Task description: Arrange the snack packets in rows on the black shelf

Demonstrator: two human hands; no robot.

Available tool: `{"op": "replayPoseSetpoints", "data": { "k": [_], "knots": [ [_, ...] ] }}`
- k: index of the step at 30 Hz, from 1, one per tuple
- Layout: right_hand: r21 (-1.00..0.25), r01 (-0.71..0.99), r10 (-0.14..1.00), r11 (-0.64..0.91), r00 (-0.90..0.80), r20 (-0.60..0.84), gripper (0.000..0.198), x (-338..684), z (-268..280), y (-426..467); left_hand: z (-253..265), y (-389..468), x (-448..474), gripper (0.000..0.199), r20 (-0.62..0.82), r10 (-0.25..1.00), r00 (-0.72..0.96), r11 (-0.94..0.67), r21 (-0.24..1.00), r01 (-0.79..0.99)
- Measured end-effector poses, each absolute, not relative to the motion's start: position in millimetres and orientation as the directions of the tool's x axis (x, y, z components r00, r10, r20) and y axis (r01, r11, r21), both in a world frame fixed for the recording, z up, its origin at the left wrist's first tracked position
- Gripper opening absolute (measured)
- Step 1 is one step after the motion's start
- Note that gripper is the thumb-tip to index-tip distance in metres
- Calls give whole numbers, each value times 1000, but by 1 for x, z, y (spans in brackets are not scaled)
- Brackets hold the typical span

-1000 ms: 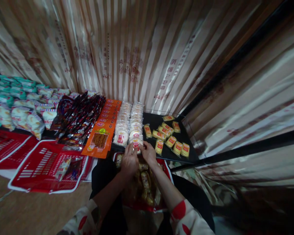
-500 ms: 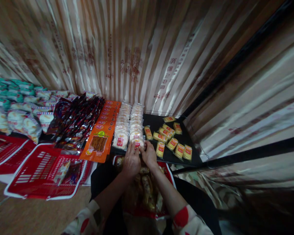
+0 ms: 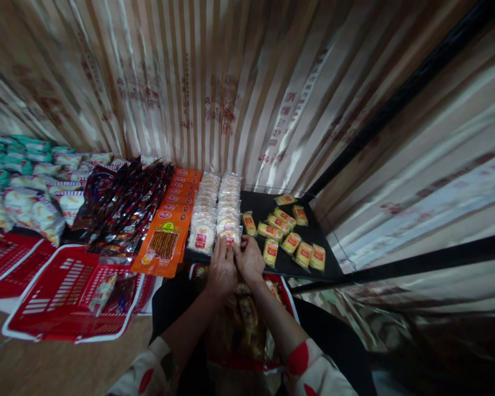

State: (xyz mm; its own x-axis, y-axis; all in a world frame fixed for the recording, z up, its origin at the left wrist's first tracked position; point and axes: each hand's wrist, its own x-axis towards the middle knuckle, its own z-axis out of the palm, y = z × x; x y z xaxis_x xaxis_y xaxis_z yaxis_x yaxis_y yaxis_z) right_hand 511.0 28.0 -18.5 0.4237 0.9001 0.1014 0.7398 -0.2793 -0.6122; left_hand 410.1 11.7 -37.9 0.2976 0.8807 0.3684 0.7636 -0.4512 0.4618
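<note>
Both hands meet at the near end of the right-hand row of white round rice crackers in clear wrappers (image 3: 229, 203). My left hand (image 3: 221, 273) has its fingers on the front rice cracker packet (image 3: 229, 231), over the lower part of its red label. On the packet's near right corner, my right hand (image 3: 249, 263) pinches with thumb and fingers. A matching row of rice cracker packets (image 3: 203, 223) lies alongside on the left. Small yellow wrapped cakes (image 3: 271, 252) are scattered just right of my right hand. The packet's near edge is hidden by my fingers.
Orange snack packs (image 3: 165, 236), dark shiny packets (image 3: 126, 206) and white snack bags (image 3: 22, 203) line the black shelf (image 3: 325, 264) leftward. A red basket (image 3: 61, 289) sits low left; another (image 3: 291, 302) holds wrapped food between my legs. Behind the shelf hangs a curtain (image 3: 169, 71).
The view has shifted slightly. My hands stay at the front packet of the right row, with only a slight change in the fingers.
</note>
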Motion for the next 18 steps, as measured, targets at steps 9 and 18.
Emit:
{"op": "replayPoseSetpoints", "data": {
  "k": [9, 18],
  "knots": [
    [-681, 731, 918, -46, 299, 259, 41, 503, -22, 6, -38, 8, 410, 43, 373, 866, 332, -483, 456, 748],
    [-647, 755, 944, -109, 283, 171, 27, 547, -41, -108, -34, -71, 400, 34, 260, 827, 499, -546, 587, 598]
  ]
}}
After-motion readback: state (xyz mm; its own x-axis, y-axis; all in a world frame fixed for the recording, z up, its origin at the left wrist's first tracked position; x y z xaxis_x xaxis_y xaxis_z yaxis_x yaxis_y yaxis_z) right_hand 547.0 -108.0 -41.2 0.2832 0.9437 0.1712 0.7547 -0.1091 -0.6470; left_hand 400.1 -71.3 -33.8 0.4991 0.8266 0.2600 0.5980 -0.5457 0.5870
